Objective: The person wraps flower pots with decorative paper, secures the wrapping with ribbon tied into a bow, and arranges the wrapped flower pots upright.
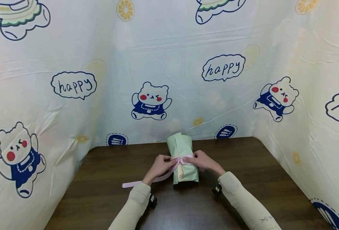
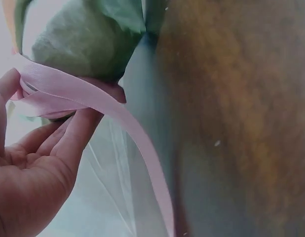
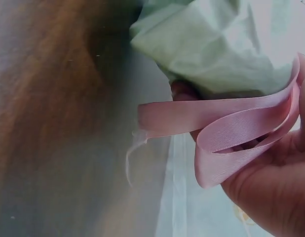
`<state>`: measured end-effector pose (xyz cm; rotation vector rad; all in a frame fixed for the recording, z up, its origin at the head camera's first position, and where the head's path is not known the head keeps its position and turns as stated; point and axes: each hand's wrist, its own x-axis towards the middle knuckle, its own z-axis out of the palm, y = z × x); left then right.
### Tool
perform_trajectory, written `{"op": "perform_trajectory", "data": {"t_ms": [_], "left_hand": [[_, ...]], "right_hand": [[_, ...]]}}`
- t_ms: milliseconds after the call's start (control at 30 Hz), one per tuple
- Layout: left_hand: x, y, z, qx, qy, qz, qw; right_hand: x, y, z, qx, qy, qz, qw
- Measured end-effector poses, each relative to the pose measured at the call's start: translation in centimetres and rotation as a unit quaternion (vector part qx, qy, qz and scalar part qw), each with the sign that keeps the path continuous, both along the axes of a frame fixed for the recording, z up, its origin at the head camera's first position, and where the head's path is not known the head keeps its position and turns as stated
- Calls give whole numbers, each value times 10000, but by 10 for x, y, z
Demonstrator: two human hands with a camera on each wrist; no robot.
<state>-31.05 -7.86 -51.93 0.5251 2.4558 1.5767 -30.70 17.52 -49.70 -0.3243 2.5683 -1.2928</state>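
Note:
A pale green paper-wrapped bundle point(image 1: 182, 145) lies on the table with a pink ribbon point(image 1: 134, 184) round its middle, gathered at the front. My left hand point(image 1: 159, 166) pinches the ribbon at the bundle's left side. From there a long tail curves down, seen as a pink strip point(image 2: 142, 143) in the left wrist view. On the other side my right hand point(image 1: 205, 160) holds the ribbon near the gather. In the right wrist view a ribbon loop point(image 3: 211, 173) and a short end with frayed threads stick out past that hand. The bundle's contents are hidden by the paper.
The dark wooden table point(image 1: 100, 198) reaches back to a pale printed curtain point(image 1: 183, 105) that hangs behind and on both sides. Small dark devices, such as the wrist camera point(image 1: 153, 200), sit on both wrists below the cream sleeves point(image 1: 244, 198).

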Motion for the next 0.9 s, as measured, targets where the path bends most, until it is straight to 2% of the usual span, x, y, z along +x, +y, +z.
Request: {"op": "perform_trajectory", "data": {"t_ms": [233,433,700,900], "left_hand": [[-5,-3,5,189,626,69,9978],[-3,-4,8,648,958,206,9931],[-1,-4,5,987,1044,358,9890],[1,-3,3,887,1021,356,9902]], "right_hand": [[-6,-3,0,-527,453,96,9975],[-6,-6,0,-755,964,153,9924],[-9,-8,-2,-1133,1414,445,9824],[-12,-8,-7,-1157,1671,651,9770]]}}
